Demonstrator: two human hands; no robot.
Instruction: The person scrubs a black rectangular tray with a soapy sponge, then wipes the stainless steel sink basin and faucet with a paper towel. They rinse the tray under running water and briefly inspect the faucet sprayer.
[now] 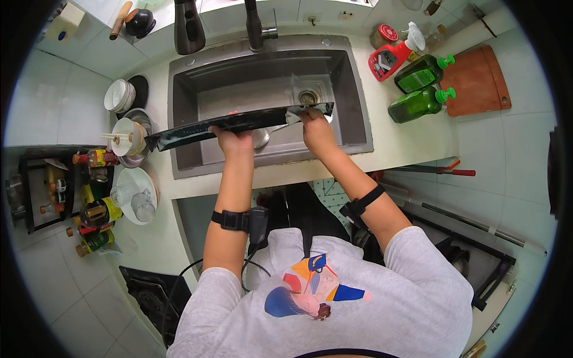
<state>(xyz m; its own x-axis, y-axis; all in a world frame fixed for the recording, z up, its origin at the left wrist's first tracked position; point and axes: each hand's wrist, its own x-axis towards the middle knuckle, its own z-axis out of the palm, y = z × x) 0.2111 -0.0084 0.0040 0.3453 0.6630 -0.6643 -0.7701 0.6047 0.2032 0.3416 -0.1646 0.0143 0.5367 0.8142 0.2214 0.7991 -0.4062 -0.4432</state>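
A long, narrow black panel (250,120) with folded edges and a wet-looking sheen is held slantwise over the grey sink (268,164). My left hand (235,141) grips its lower edge near the middle, fingertips showing pink above the far edge. At the panel's right end, my right hand (317,129) presses a crumpled whitish cloth or wipe (295,114) against the surface. Below the panel, between my hands, a metal ladle or large spoon (261,139) lies in the sink. The round drain (309,96) shows just beyond the panel.
A dark faucet (254,27) and a pull-out spray head (188,29) rise behind the sink. Right are a red spray bottle (388,60), green pump bottles (416,105) and a brown board (476,83). Left stand stacked bowls (120,96) and a plate (130,176) with glass mugs.
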